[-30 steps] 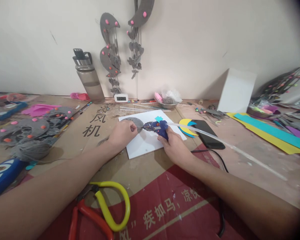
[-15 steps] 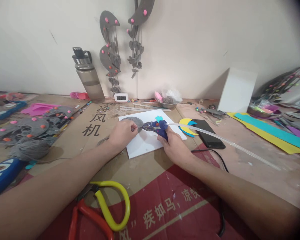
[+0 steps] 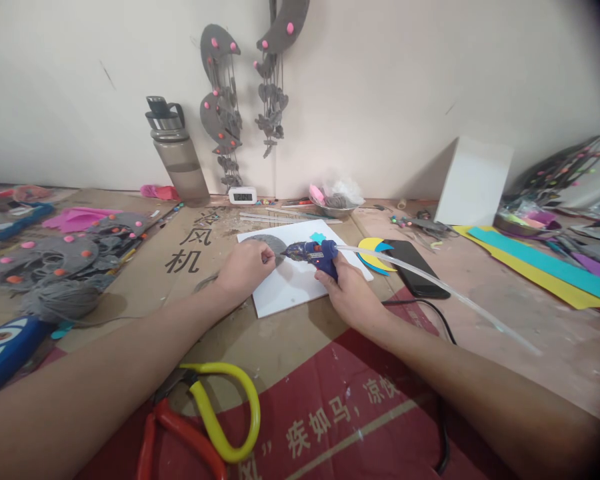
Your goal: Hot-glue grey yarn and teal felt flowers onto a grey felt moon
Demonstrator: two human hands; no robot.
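Observation:
My left hand is closed in a pinch over a grey, round-edged piece on a white board. What its fingertips hold is hidden. My right hand grips a blue glue gun, its dark, smudged nozzle pointing left, close to the left fingertips and the grey piece's edge. A long clear glue stick sticks out of the gun's back. On the board, just behind the gun, lies a small turquoise cut-out. Some grey yarn shows beside my left wrist.
Scissors with red and yellow handles lie in front. Right of the board are a yellow-and-blue crescent, a black phone and a cord. A grey yarn ball lies left; a bottle stands at the wall.
The glue gun has shifted very slightly to the right, and the far end of its glue stick has swung left and down. My left hand has stayed in place.

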